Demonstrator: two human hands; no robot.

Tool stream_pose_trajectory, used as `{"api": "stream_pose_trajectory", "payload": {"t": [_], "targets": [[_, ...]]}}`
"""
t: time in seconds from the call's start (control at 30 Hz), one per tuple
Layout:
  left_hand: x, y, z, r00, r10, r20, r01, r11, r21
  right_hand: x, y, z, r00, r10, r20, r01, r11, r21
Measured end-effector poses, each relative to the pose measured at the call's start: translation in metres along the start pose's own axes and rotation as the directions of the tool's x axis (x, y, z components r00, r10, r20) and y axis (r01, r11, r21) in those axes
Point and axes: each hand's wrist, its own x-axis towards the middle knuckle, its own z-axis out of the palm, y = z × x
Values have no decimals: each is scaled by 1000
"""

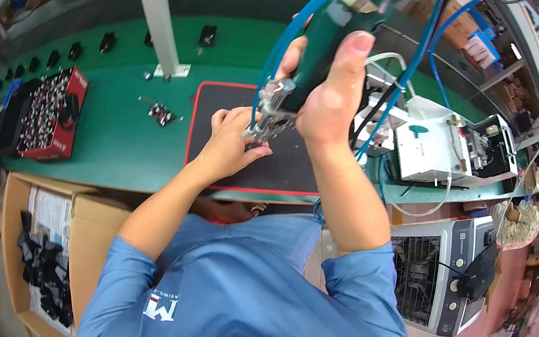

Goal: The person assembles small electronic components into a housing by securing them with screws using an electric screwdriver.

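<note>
My right hand [332, 104] is wrapped around a green power screwdriver [317, 53], its thumb up along the body. The driver's metal nose [273, 98] points down at the fingers of my left hand [226, 142]. Those fingers are bent and closed round something small under the nose; its kind is hidden by the fingers and the metal. Both hands are above a black work mat [269, 172] with a red border. Left of the mat, a small dark assembly with loose wires [160, 113] lies on the green bench [112, 136].
Blue hoses [283, 37] hang beside the driver. A red box of many small parts [52, 113] stands left, near a row of small black pieces [107, 42]. A white machine [428, 148] sits right. A metal post [157, 2] rises behind; an open carton [81, 223] stands below the bench.
</note>
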Motion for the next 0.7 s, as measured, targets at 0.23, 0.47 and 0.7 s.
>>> {"api": "stream_pose_trajectory", "payload": {"t": [0.23,0.47,0.7], "targets": [[38,-36,16,934,-132,331,127,991,38,-6,-15,-2,999,43,17,-41,993,-110],[-34,-41,-38,925,-163,344,268,920,-285,-24,9,-25,998,66,17,-66,997,-30],[-54,-15,-28,910,-267,318,317,941,-115,-18,43,-13,1000,-7,19,8,999,-35]]}}
